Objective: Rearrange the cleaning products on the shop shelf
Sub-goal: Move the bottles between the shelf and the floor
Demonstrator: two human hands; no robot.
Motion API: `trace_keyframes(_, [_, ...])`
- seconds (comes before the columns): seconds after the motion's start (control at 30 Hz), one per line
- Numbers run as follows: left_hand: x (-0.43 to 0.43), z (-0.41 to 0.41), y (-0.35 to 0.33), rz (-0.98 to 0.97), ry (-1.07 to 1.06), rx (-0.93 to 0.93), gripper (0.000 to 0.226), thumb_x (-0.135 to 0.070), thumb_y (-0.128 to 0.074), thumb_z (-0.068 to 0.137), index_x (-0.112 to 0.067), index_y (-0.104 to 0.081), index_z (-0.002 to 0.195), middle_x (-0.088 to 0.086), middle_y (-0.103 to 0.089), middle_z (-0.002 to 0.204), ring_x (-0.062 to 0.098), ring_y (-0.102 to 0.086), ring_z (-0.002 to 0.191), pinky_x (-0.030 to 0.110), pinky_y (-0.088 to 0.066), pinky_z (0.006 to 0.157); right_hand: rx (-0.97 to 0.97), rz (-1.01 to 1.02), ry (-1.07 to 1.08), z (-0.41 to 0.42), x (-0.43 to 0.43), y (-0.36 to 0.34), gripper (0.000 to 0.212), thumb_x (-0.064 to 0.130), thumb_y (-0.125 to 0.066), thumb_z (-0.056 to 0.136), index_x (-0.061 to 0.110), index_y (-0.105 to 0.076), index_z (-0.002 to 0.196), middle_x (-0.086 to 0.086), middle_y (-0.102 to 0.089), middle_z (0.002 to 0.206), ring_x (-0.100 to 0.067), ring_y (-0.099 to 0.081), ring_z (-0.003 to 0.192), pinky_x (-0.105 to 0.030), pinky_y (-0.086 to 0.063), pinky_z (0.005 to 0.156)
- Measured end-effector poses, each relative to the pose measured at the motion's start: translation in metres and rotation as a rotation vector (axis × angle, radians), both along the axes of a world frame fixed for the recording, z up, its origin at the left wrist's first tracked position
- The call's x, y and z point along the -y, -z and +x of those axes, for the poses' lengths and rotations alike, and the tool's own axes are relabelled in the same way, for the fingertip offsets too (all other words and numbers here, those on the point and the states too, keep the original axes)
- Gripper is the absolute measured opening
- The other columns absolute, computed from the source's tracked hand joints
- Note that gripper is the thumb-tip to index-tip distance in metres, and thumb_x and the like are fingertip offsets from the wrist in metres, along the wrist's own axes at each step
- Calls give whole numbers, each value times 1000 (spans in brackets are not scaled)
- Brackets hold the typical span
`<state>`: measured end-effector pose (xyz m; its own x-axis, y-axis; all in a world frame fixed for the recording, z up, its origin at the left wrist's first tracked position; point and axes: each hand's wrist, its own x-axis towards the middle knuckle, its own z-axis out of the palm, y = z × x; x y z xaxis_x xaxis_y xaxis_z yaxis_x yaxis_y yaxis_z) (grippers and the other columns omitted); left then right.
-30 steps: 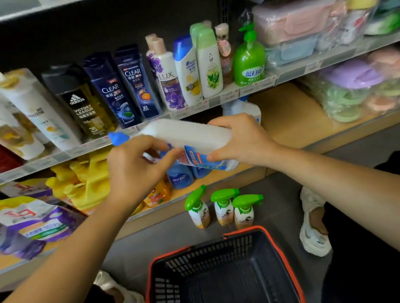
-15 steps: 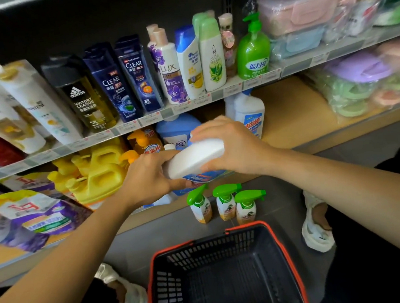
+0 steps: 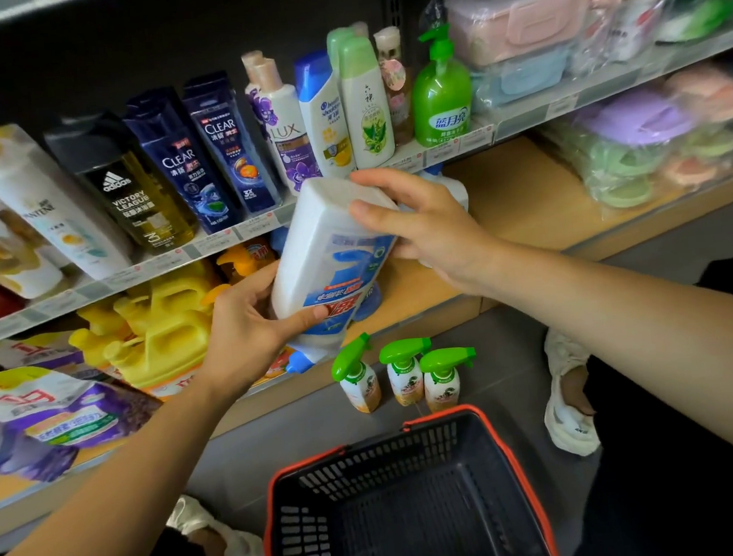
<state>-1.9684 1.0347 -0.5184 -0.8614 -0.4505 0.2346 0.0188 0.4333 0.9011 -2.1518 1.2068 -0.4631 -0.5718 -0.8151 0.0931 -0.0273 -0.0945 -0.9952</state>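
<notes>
Bottom centre: a black basket (image 3: 437,417) with a red rim sits on the floor, mouth up, right below the hands. Just beyond it, three spray bottles (image 3: 403,376) stand upright in a tight row at the foot of the shelving. We judge they are parked there until a slot is found.

Mid-frame: the white bottle (image 3: 328,254) is in the air in front of the shelves, tilted, blue cap (image 3: 297,364) down and flat base up. The left hand (image 3: 246,335) wraps the narrow lower end, thumb across the label. The right hand (image 3: 431,229) steadies the base end, its fingers (image 3: 374,180) lightly curled over the edge and its thumb on the front. We think the two-handed hold is for turning the bottle upright.

Behind: bare wood of the lower shelf (image 3: 517,204) at centre right, a likely landing spot. Yellow jugs (image 3: 167,328) sit to the left. Upper half: shampoo bottles (image 3: 215,158) lined up with labels outward.
</notes>
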Motion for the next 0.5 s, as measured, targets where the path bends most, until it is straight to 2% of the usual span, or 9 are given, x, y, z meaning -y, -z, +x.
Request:
trace_keyframes(0.03, [-1,0,0,-35,-3,7,62,-25,-86,78,-17,-63,135,-2,-73,123,21,-72,110,42,-62,86,0,0,4,0,0,1,39,28,-75,87,29,-63,124,10,-68,118,-7,-65,112,-31,-56,90])
trace_keyframes(0.1, [-3,1,0,-106,-4,24,63,-22,-86,78,-14,-62,136,-2,-73,122,19,-72,110,41,-62,86,-15,-12,31,3,1,3,31,28,-79,84,34,-67,112,15,-70,107,-3,-66,103,-22,-55,79])
trace_keyframes(0.2, [-5,-1,1,-193,-14,44,65,-19,-89,75,-13,-63,135,1,-73,121,20,-71,109,43,-62,87,1,-42,87,8,1,4,30,27,-81,82,27,-69,109,13,-68,101,6,-64,90,-10,-48,66])
trace_keyframes(0.33, [-7,-2,3,-296,-47,65,69,-24,-93,71,-17,-64,133,-4,-74,117,16,-72,103,41,-62,84,-30,-35,128,13,1,3,42,29,-86,76,18,-69,112,8,-68,103,2,-63,92,-15,-49,74])
trace_keyframes(0.5, [-7,-4,9,-417,-63,61,72,-28,-94,68,-18,-64,132,-7,-72,118,14,-69,105,41,-61,86,-29,3,228,13,1,9,30,30,-86,76,17,-70,99,1,-68,99,-6,-62,89,-19,-50,73])
